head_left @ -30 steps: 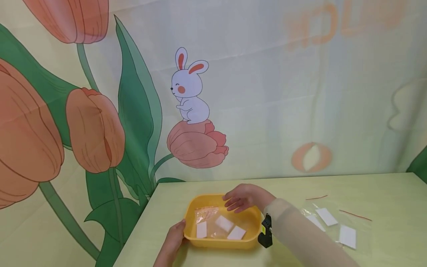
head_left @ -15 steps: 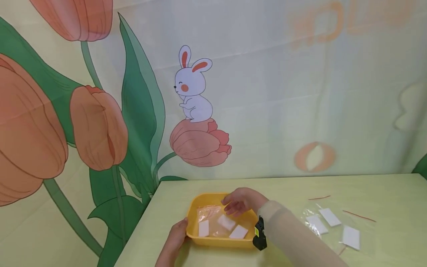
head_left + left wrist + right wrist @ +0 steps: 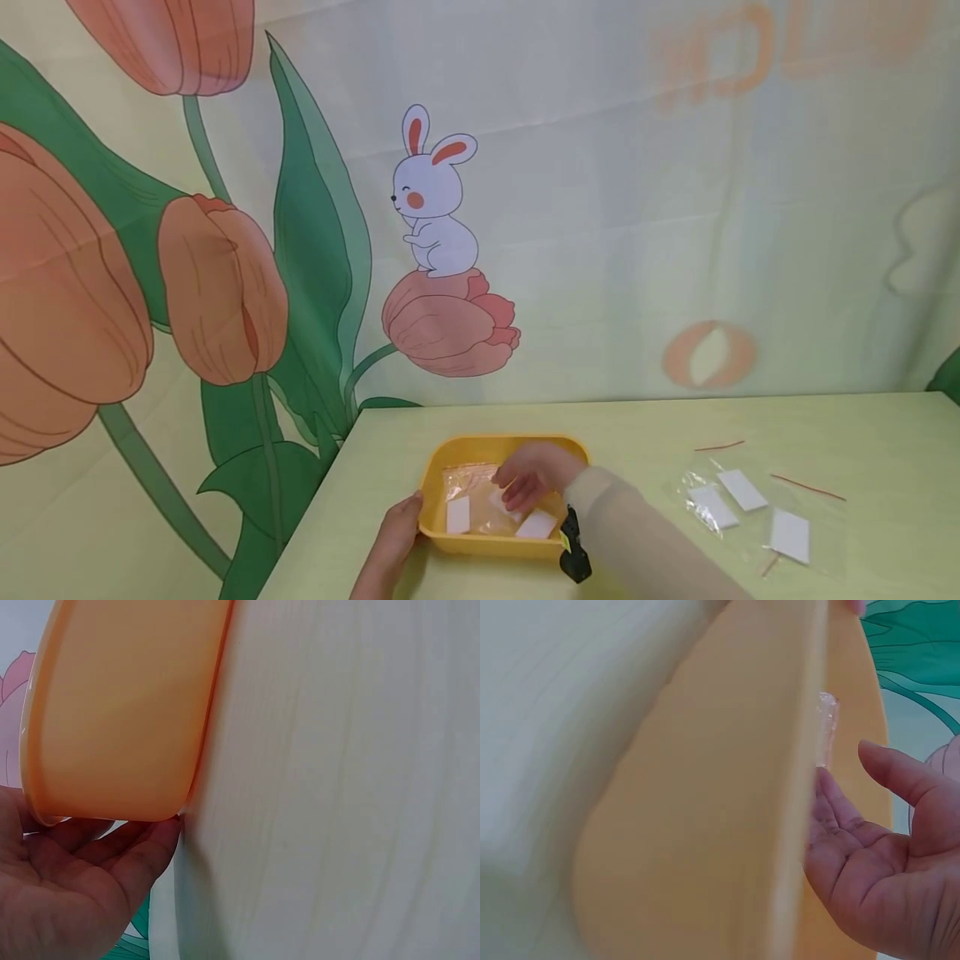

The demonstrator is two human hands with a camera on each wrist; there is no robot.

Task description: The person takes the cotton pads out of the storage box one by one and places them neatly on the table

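A yellow plastic bin (image 3: 495, 546) stands on the table, with several white rectangular pieces (image 3: 459, 515) and clear zip bags (image 3: 487, 487) inside. At its left end my left hand (image 3: 396, 533) grips the rim; the left wrist view has the thumb over the edge and the fingers (image 3: 154, 859) against the outer wall. My right hand (image 3: 536, 475) reaches down into the bin above one white piece, which it partly covers. Its thumb and fingers are spread apart in the right wrist view, where the bin's wall (image 3: 697, 787) hides the fingertips. Contact with a bag cannot be made out.
Right of the bin lie several clear zip bags with red seal strips (image 3: 808, 487), each around a white rectangle (image 3: 791, 535). A printed cloth (image 3: 585, 208) with tulips and a rabbit hangs behind the pale green table (image 3: 637, 425).
My right hand has lowered from above the bin's right part into it, nearer the white pieces. The left hand keeps hold of the rim. The head view has shifted slightly.
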